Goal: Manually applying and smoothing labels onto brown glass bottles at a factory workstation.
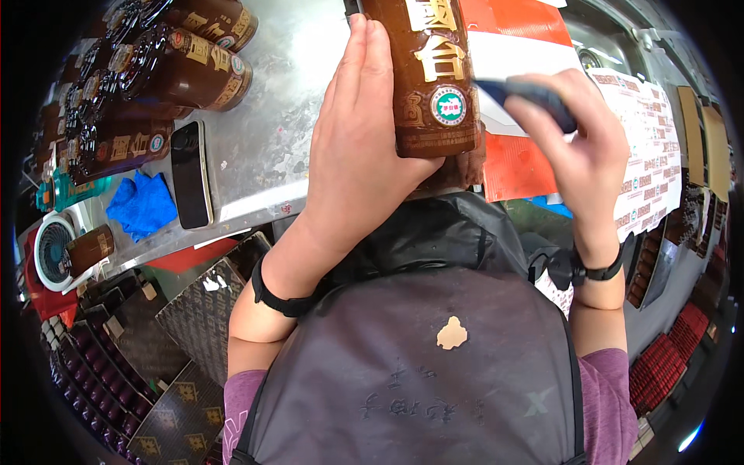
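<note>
A scuffed, shiny grey metal surface (260, 124) stretches across the workplace. At its left end I see glossy brown bottles (190, 70) with gold lettering, clustered together. Near the front edge rest a crumpled bright-blue cloth (142, 205) and, just right of it, a black phone (191, 174). Farther right lies an orange-and-white sheet (518, 167), partly covered.

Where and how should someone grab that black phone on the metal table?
Probably the phone is best pinched across its two long edges, midway, from above: it lies flat and narrow, the metal table shows along its right edge, while the blue cloth sits close on its left.
</note>
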The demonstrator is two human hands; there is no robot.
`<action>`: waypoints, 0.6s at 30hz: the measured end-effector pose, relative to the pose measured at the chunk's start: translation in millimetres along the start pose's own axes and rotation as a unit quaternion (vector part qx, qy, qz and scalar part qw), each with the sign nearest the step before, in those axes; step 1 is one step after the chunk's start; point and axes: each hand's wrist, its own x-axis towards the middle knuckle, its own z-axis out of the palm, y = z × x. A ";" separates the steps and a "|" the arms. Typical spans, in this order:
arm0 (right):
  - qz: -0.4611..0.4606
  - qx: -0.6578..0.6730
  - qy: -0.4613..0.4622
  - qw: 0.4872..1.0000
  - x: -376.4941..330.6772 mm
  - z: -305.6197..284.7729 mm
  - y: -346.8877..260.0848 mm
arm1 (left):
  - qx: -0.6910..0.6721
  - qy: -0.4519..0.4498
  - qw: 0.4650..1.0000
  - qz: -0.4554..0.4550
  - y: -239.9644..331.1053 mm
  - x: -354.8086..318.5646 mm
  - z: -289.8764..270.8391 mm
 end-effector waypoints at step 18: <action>0.290 0.248 0.019 0.924 -47.4 20.9 38.7 | -0.041 0.002 0.999 0.017 -11.3 -4.0 2.1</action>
